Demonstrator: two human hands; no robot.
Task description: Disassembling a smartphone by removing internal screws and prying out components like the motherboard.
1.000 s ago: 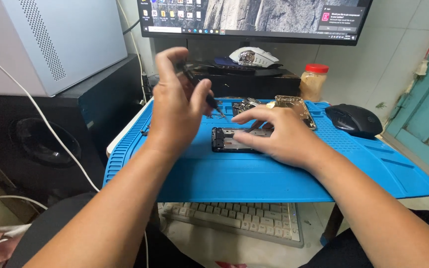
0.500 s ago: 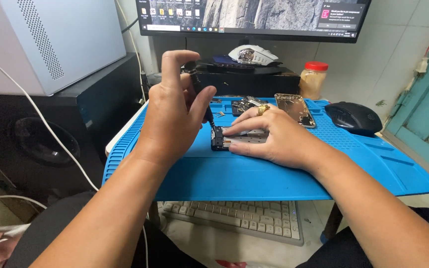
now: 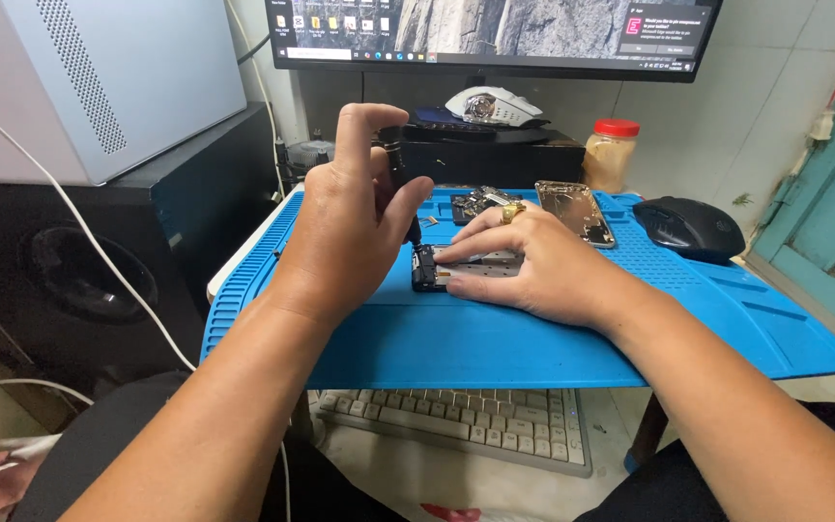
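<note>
Currently: left hand (image 3: 350,227) has its grip clenched on a small black screwdriver (image 3: 398,179), held near-upright, index finger capping the top, tip down at the left end of the opened phone (image 3: 466,268). Can't tell whether the tip actually touches a screw; too small.

Right hand (image 3: 533,261) lies flat over the phone, fingers spread and pressing it onto the blue work mat (image 3: 495,338). Grip not closed around anything, just pinning it down. Gold ring on one finger.

Phone sits roughly mid-mat, slightly toward the far edge. The mat covers the desk top, its raised ribbed edge running along the left side.

Toward the far edge of the mat: a detached phone back housing (image 3: 575,211) and a small cluster of loose parts (image 3: 480,203) just beside it. Black mouse (image 3: 688,227) at the far right corner of the mat. Jar with a red lid (image 3: 611,155) behind, near the monitor (image 3: 495,34). White mouse (image 3: 493,104) on the black box under the screen. Keyboard (image 3: 456,425) on a lower level below the near edge. Grey computer case (image 3: 108,87) to the left.
</note>
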